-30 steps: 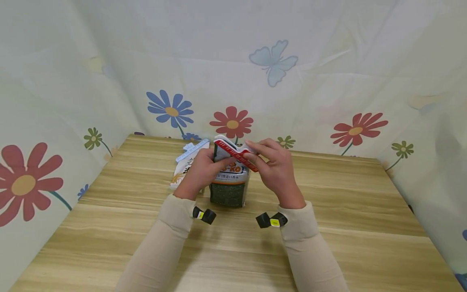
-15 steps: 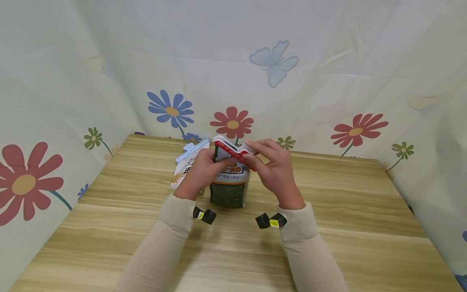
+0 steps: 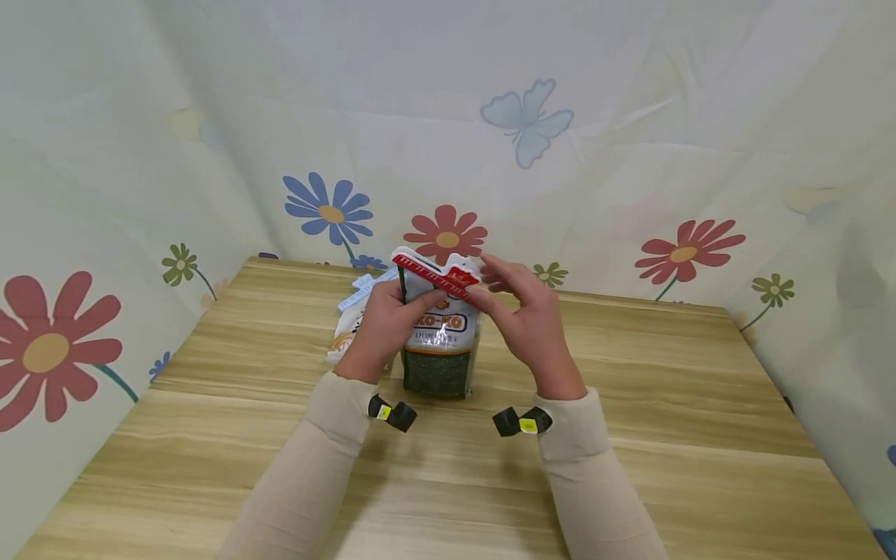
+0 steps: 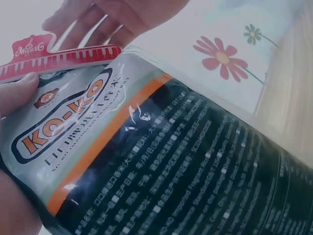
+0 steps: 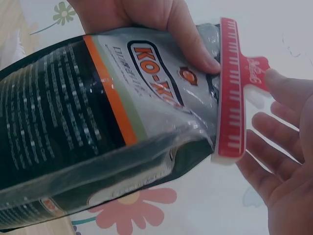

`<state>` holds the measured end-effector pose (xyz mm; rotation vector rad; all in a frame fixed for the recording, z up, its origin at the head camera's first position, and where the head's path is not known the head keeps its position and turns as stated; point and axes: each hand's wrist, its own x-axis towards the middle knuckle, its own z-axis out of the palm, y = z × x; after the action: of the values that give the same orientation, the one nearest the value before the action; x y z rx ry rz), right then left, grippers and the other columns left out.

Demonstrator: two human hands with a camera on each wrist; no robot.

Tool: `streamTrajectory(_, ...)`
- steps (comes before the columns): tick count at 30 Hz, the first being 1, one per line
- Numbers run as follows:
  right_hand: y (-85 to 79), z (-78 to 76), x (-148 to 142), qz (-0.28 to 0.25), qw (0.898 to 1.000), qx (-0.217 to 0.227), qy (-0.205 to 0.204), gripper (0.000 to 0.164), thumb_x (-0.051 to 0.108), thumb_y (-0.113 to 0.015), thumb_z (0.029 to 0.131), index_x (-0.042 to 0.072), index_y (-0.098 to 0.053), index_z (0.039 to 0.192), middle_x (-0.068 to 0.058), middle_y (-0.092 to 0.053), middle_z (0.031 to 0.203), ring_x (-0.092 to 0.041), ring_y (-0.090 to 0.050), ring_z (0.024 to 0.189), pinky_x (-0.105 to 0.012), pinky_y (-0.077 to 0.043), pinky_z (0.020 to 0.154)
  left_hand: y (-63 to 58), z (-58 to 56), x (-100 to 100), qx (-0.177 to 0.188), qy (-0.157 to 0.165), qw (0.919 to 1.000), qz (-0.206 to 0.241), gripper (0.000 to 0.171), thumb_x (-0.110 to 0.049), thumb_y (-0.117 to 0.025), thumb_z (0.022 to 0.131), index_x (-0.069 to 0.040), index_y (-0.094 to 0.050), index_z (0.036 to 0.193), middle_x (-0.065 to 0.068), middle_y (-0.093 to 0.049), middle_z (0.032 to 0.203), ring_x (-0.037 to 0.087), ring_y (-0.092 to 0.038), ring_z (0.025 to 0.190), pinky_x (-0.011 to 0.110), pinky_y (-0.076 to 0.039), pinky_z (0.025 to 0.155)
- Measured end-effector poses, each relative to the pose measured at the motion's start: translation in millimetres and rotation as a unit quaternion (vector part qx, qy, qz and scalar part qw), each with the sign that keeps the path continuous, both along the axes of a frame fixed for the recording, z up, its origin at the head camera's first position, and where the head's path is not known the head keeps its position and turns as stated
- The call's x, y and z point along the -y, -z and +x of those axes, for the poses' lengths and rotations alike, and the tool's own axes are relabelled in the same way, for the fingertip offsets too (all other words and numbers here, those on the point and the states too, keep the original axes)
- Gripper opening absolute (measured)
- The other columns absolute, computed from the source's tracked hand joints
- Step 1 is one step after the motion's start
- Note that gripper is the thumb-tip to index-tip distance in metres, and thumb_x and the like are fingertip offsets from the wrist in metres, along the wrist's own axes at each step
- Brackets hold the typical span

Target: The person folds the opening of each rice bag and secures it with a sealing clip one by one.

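Note:
A dark green and silver KO-KO rice bag [image 3: 437,373] stands on the table with its top drawn upward. Across that top lies a red and white piano-key clip [image 5: 230,98], its "Music" tab outward. My left hand [image 3: 388,323] grips the bag just below the clip, thumb on the front; its other fingers are mostly hidden behind the bag. Beside the clip's right part is my right hand [image 3: 528,315]. In the right wrist view its thumb [image 5: 288,88] touches the tab, while the remaining fingers are spread apart and away from the clip.
Behind my left hand, a white bag [image 3: 345,334] with a light blue piano-key clip [image 3: 357,297] on it rests on the wooden table [image 3: 665,389]. A flower-patterned cloth [image 3: 602,179] hangs around the table's back and sides.
My right hand's pinch on the clip's tab has loosened and its fingers have spread. The clip has shifted slightly up and left, with its tab now showing. My left hand keeps its grip.

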<state>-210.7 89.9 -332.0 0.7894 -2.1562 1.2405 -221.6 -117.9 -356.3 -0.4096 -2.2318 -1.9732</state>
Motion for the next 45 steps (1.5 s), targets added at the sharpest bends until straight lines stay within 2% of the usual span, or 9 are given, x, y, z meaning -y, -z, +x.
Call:
streamTrajectory(5,1.9,-3.8,-4.7,-0.015,0.998,0.056,-0.001,0.048,0.023,-0.071,0.089,0.016,-0.058,0.135,-0.008,-0.067,0.118,-0.02,-0.065,0.105,-0.038,-0.053,0.093,-1.9,-0.9,4.6,0.005,0.016,0.9997,-0.017,0.039,-0.037,-0.071,0.088,-0.01,-0.068,0.116,0.013,-0.072,0.107,0.019,-0.07,0.092,0.036,-0.056,0.083)
streamTrajectory(9,12.5,-6.7,-9.9,-0.031,0.992,0.125,-0.006,0.048,0.029,-0.069,0.09,0.018,-0.057,0.136,-0.008,-0.066,0.119,-0.021,-0.064,0.108,-0.042,-0.051,0.097,6.0,-1.1,16.1,0.032,0.034,0.9973,-0.058,0.049,-0.043,-0.073,0.085,-0.016,-0.062,0.124,0.008,-0.069,0.114,0.021,-0.067,0.101,0.039,-0.054,0.088)
streamTrajectory(17,42.4,-14.2,-23.8,-0.071,0.965,0.247,-0.047,0.052,0.03,-0.067,0.092,0.021,-0.051,0.141,-0.013,-0.059,0.131,-0.025,-0.056,0.122,-0.045,-0.048,0.101,23.8,-1.1,45.1,0.047,0.081,0.9865,-0.135,0.074,-0.045,-0.078,0.078,-0.033,-0.042,0.141,0.001,-0.054,0.138,0.026,-0.052,0.129,0.05,-0.043,0.106)
streamTrajectory(20,58.3,-17.1,-24.2,-0.059,0.953,0.285,-0.085,0.059,0.029,-0.069,0.091,0.022,-0.046,0.144,-0.01,-0.054,0.137,-0.025,-0.05,0.128,-0.045,-0.046,0.103,30.5,0.3,54.0,0.071,0.097,0.9812,-0.151,0.088,-0.044,-0.081,0.076,-0.032,-0.033,0.148,0.003,-0.047,0.146,0.026,-0.045,0.136,0.05,-0.038,0.11)
streamTrajectory(24,77.4,-15.4,-17.2,-0.039,0.929,0.344,-0.135,0.073,0.029,-0.076,0.085,0.028,-0.038,0.147,-0.004,-0.049,0.143,-0.026,-0.045,0.134,-0.048,-0.043,0.106,41.2,1.5,57.6,0.087,0.116,0.9748,-0.169,0.096,-0.041,-0.083,0.074,-0.027,-0.028,0.151,0.004,-0.043,0.15,0.026,-0.04,0.14,0.048,-0.035,0.113)
streamTrajectory(28,88.7,-8.9,-8.2,-0.027,0.912,0.386,-0.135,0.081,0.032,-0.08,0.08,0.035,-0.034,0.146,0.003,-0.048,0.143,-0.025,-0.046,0.134,-0.049,-0.04,0.108,54.2,1.9,54.4,0.092,0.128,0.9711,-0.179,0.092,-0.042,-0.083,0.074,-0.027,-0.032,0.148,0.002,-0.048,0.146,0.024,-0.044,0.137,0.047,-0.038,0.111)
streamTrajectory(34,89.8,-5.5,-1.9,-0.033,0.916,0.38,-0.123,0.076,0.03,-0.079,0.081,0.034,-0.036,0.145,0.001,-0.052,0.138,-0.025,-0.052,0.127,-0.047,-0.044,0.105,60.9,5.8,49.6,0.077,0.12,0.9713,-0.19,0.084,-0.048,-0.08,0.076,-0.027,-0.038,0.145,-0.002,-0.052,0.14,0.021,-0.049,0.132,0.045,-0.042,0.108)
streamTrajectory(41,85.6,-3.4,-3.4,-0.046,0.92,0.371,-0.113,0.063,0.023,-0.075,0.085,0.024,-0.045,0.141,-0.005,-0.057,0.134,-0.025,-0.055,0.122,-0.044,-0.047,0.102,59.8,9.1,41.1,0.046,0.099,0.9757,-0.19,0.074,-0.047,-0.077,0.079,-0.02,-0.048,0.14,0.002,-0.059,0.132,0.022,-0.058,0.12,0.042,-0.049,0.099)
streamTrajectory(45,80.2,-3.9,-7.5,-0.061,0.92,0.373,-0.105,0.062,0.024,-0.074,0.087,0.019,-0.045,0.142,-0.011,-0.059,0.133,-0.027,-0.059,0.119,-0.043,-0.049,0.099,54.7,8.3,33.2,0.04,0.079,0.9763,-0.197,0.072,-0.053,-0.073,0.08,-0.02,-0.049,0.139,0.001,-0.061,0.128,0.02,-0.061,0.114,0.041,-0.051,0.095)
